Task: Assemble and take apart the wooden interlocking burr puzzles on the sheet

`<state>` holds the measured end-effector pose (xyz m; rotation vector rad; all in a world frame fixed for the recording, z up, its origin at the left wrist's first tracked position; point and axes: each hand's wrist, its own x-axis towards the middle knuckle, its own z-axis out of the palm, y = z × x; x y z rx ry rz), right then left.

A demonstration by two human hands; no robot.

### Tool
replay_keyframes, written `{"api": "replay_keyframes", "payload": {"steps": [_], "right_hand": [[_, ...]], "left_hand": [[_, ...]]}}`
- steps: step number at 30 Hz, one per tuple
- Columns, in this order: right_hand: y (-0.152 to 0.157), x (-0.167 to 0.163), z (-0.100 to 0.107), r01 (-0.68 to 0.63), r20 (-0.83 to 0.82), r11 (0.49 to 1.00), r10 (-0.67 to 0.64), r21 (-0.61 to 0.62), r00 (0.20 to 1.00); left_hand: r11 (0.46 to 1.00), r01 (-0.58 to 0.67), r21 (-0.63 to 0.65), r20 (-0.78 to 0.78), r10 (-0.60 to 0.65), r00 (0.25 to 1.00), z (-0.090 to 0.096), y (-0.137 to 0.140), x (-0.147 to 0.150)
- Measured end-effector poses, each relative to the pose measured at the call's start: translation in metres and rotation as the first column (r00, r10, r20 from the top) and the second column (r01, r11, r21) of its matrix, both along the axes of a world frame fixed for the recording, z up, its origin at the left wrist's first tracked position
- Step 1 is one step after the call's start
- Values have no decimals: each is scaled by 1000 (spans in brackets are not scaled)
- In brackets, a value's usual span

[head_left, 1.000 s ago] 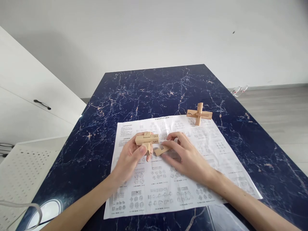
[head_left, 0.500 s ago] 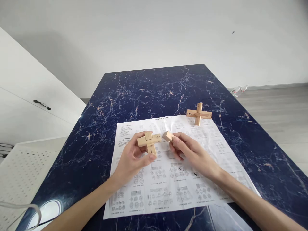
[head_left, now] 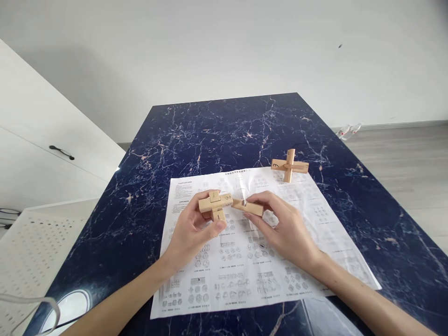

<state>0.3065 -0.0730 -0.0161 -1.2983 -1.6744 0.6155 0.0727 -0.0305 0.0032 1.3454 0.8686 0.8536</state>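
My left hand (head_left: 194, 228) is closed around a partly joined wooden puzzle (head_left: 215, 203), made of interlocking notched blocks with dark marks on them. Between the thumb and fingers of my right hand (head_left: 280, 224) is a single notched wooden block (head_left: 250, 206), lying roughly sideways. Its left end comes right up to the puzzle's right end; I cannot tell whether they touch. Both hands are above a printed instruction sheet (head_left: 241, 256) with rows of small diagrams. A cross-shaped wooden puzzle (head_left: 290, 166) stands at the sheet's top right edge, apart from both hands.
The sheet lies on a dark blue marble-patterned table (head_left: 217, 130). To the left are a white cabinet (head_left: 42, 116) with a black handle and a perforated white surface (head_left: 42, 242). A pale cable (head_left: 31, 298) curves in at the lower left. Clear plastic items (head_left: 349, 131) sit beyond the right edge.
The block in my right hand has turned from end-on to lengthwise, showing its notch. My right-hand grip on it has shifted. The puzzle in my left hand has barely moved.
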Motion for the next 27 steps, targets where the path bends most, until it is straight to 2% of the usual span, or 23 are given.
{"api": "replay_keyframes", "payload": {"steps": [5, 10, 13, 16, 21, 27], "right_hand": [[2, 0, 2, -55, 43, 993, 50, 105, 998], [-1, -2, 1, -134, 47, 983, 129, 125, 991], [-3, -3, 1, -133, 27, 985, 130, 109, 991], [-4, -3, 3, -130, 21, 984, 128, 124, 992], [-4, -1, 6, -122, 76, 962, 107, 243, 991], [-6, 0, 5, -153, 100, 963, 133, 221, 986]], "left_hand": [[1000, 4, -3, -15, -4, 1000, -1, 1, -1], [1000, -14, -2, -85, 14, 996, 0, -1, 0], [1000, 0, -6, -119, -1, 993, 1, -3, 0], [999, 15, 40, -148, -9, 989, 2, -6, 2], [986, 47, 158, -208, -13, 978, 2, -9, 5], [968, 69, 240, -278, 1, 960, -1, -8, 5]]}}
